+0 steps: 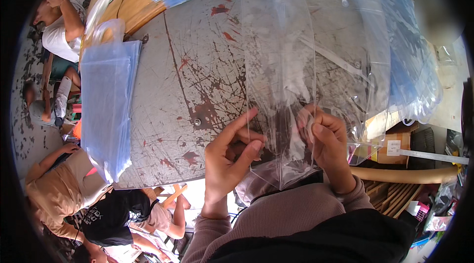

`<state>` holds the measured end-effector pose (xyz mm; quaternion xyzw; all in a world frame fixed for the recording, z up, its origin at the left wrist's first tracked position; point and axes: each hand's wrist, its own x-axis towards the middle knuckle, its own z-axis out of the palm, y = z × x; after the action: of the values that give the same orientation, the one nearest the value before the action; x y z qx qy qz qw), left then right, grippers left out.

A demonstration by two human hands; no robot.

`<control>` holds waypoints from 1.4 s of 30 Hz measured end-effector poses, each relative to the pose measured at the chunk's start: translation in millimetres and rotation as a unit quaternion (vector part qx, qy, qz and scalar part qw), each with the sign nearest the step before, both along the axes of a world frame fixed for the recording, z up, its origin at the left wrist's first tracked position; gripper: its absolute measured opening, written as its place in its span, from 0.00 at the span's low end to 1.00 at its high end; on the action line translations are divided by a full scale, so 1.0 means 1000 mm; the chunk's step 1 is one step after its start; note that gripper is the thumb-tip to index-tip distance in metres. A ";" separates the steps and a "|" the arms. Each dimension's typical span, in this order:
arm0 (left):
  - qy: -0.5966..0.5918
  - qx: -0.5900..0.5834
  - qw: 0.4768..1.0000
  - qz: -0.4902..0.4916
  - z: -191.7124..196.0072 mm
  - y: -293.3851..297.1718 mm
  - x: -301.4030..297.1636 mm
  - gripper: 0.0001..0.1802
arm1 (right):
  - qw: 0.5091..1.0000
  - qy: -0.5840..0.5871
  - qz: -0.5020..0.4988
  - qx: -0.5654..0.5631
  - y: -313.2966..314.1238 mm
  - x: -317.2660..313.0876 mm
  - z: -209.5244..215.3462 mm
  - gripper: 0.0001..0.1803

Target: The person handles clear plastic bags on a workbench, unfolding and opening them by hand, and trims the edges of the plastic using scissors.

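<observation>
Though apart, both hands curled

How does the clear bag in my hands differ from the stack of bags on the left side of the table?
The clear bag is see-through, showing the table beneath; the stack of bags looks milky blue.
The clear bag is partly opened out, while the stack of bags lies flat in layers.
Your left hand and right hand are on the clear bag; neither touches the stack of bags.
Both look like flexible plastic.
</observation>
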<state>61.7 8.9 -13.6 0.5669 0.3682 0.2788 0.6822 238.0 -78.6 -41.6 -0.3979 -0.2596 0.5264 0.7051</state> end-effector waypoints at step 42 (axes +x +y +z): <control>-0.018 0.031 0.999 -0.001 0.014 -0.029 -0.003 0.21 | 0.996 0.070 -0.057 0.009 -0.005 0.000 -0.008 0.14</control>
<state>58.4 -20.1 -0.1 0.5832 0.3465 0.2992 0.6710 238.0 -83.6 -49.6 -0.3678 -0.1916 0.5093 0.7541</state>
